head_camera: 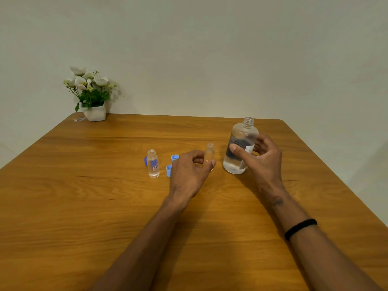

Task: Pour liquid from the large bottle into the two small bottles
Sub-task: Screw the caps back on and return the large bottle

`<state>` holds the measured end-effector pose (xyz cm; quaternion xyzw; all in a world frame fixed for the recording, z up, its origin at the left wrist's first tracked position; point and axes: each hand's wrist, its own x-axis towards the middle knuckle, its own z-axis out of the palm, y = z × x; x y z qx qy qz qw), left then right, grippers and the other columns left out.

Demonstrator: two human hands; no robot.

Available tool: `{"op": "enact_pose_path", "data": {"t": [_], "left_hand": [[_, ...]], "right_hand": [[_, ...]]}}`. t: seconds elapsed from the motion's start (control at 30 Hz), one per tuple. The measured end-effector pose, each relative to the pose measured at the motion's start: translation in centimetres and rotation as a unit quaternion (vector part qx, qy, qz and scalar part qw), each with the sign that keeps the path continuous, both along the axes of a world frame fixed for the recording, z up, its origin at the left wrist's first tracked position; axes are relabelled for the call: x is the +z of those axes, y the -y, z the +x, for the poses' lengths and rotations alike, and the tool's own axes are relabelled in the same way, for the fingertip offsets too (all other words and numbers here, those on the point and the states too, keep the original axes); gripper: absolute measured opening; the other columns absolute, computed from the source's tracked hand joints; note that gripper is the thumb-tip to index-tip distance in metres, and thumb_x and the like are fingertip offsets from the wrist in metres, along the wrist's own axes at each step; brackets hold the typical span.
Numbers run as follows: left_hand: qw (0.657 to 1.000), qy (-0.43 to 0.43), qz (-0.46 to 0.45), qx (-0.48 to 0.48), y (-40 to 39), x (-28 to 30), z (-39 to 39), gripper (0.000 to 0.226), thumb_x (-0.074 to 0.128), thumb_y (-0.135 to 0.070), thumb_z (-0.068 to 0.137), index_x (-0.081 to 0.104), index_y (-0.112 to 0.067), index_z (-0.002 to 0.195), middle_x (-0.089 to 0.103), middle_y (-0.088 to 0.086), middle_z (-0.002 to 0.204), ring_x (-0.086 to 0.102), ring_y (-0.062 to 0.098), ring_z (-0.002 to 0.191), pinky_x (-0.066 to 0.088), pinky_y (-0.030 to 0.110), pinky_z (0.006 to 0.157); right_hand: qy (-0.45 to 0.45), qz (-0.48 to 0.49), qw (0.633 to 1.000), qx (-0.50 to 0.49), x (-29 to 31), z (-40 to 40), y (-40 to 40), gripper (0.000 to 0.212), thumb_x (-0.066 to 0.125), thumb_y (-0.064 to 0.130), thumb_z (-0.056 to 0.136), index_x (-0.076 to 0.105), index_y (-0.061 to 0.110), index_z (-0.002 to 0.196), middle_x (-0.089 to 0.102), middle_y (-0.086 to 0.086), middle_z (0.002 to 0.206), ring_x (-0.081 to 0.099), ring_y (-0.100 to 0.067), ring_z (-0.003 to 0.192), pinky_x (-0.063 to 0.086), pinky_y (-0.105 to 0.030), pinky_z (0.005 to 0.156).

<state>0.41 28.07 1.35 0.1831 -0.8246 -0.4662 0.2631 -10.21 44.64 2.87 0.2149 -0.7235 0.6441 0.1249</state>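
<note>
There is one large bottle (241, 145), and it stands on the right side of the wooden tabletop (84, 206) with its top open and clear liquid low inside. There are two small bottles, and both have open tops. The left small bottle (153, 163) stands alone near the middle of the tabletop. The right small bottle (209, 153) stands just left of the large bottle. There are three blue caps. One blue cap (145, 161) peeks out from behind the left small bottle. A second cap (174, 158) lies between the two small bottles, and a third cap (169, 170) lies just in front of it, closer to the person. The left hand (190, 172) is curled round the right small bottle, with the thumb and fingers pinching it low down. The right hand (259, 158) holds the large bottle, with the thumb across the front and the fingers wrapped round the far right side. Both arms reach forward from the near edge. The right arm has one black band (300, 228) on it. One white pot of flowers (92, 95) sits in the far left corner by the wall.
</note>
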Motion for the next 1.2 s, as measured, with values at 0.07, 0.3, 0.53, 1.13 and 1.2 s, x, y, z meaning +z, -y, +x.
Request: {"op": "enact_pose_path", "data": {"t": [0.07, 0.3, 0.53, 1.13, 1.2], "left_hand": [[1.000, 0.005, -0.002, 0.000, 0.0, 0.0, 0.0, 0.040, 0.078, -0.042, 0.091, 0.073, -0.026, 0.127, 0.076, -0.010, 0.111, 0.065, -0.008, 0.083, 0.050, 0.009, 0.068], [1.000, 0.017, 0.003, 0.003, 0.0, 0.0, 0.0, 0.039, 0.080, -0.041, 0.090, 0.073, -0.025, 0.125, 0.069, -0.018, 0.099, 0.063, -0.011, 0.081, 0.048, 0.007, 0.065], [1.000, 0.022, 0.005, -0.003, 0.1, 0.1, 0.0, 0.047, 0.082, -0.041, 0.087, 0.069, -0.023, 0.129, 0.074, -0.010, 0.113, 0.064, -0.007, 0.087, 0.049, 0.009, 0.070], [0.999, 0.030, 0.008, 0.028, -1.0, -0.4, 4.0, 0.056, 0.088, -0.027, 0.084, 0.067, -0.014, 0.135, 0.076, -0.002, 0.104, 0.070, -0.003, 0.086, 0.054, 0.004, 0.072], [0.999, 0.023, 0.006, 0.034, -1.1, -0.6, 5.4, 0.054, 0.087, -0.025, 0.085, 0.068, -0.012, 0.134, 0.075, -0.001, 0.104, 0.071, 0.000, 0.088, 0.058, 0.009, 0.077]], "right_hand": [[0.002, 0.008, 1.000, 0.009, -0.1, -0.1, 0.0, 0.069, 0.096, 0.033, 0.072, 0.066, 0.019, 0.132, 0.070, 0.015, 0.122, 0.066, 0.011, 0.108, 0.056, -0.010, 0.079], [-0.003, 0.030, 0.999, 0.036, -0.6, -0.3, -0.1, 0.065, 0.092, 0.027, 0.079, 0.061, 0.018, 0.135, 0.068, 0.005, 0.129, 0.065, -0.004, 0.117, 0.057, -0.014, 0.081], [0.009, 0.033, 0.998, 0.057, -0.8, -0.3, 0.1, 0.070, 0.090, 0.025, 0.083, 0.051, 0.021, 0.140, 0.066, 0.001, 0.132, 0.068, -0.012, 0.117, 0.064, -0.030, 0.088], [-0.193, -0.035, 0.976, -0.092, 0.3, 1.8, -0.5, 0.067, 0.059, 0.061, 0.099, 0.052, 0.005, 0.134, 0.060, -0.010, 0.126, 0.061, -0.027, 0.115, 0.054, -0.056, 0.090], [-0.229, -0.035, 0.964, -0.132, 0.7, 2.1, -0.5, 0.067, 0.052, 0.064, 0.101, 0.053, 0.002, 0.126, 0.058, -0.018, 0.119, 0.058, -0.034, 0.106, 0.052, -0.054, 0.082]]}}
